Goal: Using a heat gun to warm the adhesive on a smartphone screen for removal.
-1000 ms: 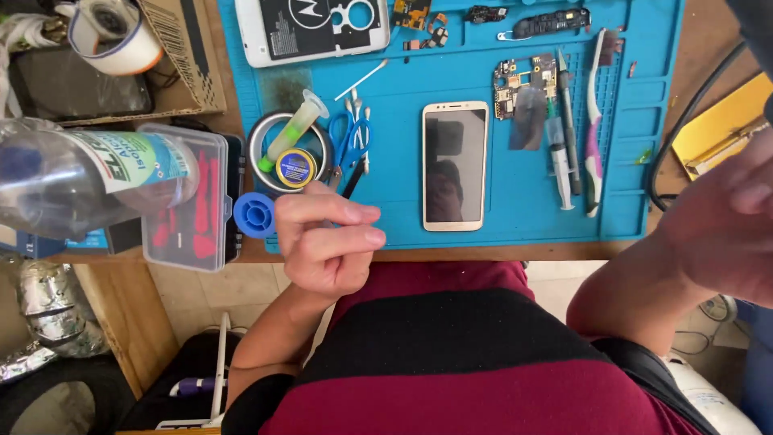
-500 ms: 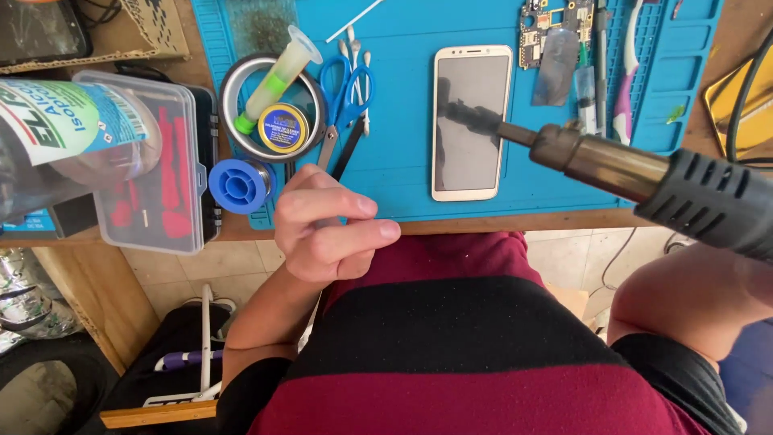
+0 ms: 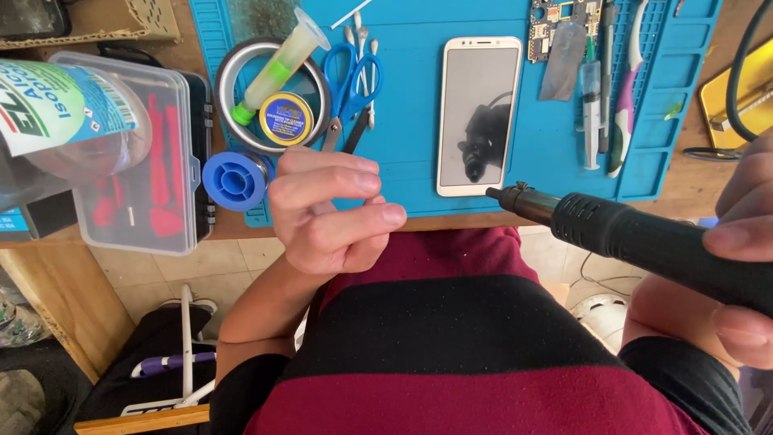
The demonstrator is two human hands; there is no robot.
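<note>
Right hand (image 3: 745,258) fingers (image 3: 737,240) clamped around black hot-air tool (image 3: 644,242), at right frame edge; the hand is partly cut off. Tool is a thick ribbed black handle tapering to a dark metal nozzle (image 3: 515,199), pointing left and slightly up, tip just below the phone (image 3: 479,113) bottom right corner, at the mat (image 3: 419,105) front edge. Left hand (image 3: 330,213) held loosely curled over the front table (image 3: 708,185) edge, fingers (image 3: 354,184) together, thumb near index; can't tell if anything tiny is pinched. Phone lies face up on blue mat, white-gold frame, screen dark with a reflection. Just left of left hand: blue spool (image 3: 237,179), round tin (image 3: 270,97) with a syringe tube (image 3: 282,64) and a small yellow can inside, blue scissors (image 3: 350,80). Further left a clear box (image 3: 153,153) of red parts and a clear bottle (image 3: 64,121). Right of phone: circuit board (image 3: 555,24), syringe (image 3: 590,113), tweezers and pry tools in the mat slots. Open mat between scissors and phone; free room between the hands above the lap, striped shirt (image 3: 483,346) below.
</note>
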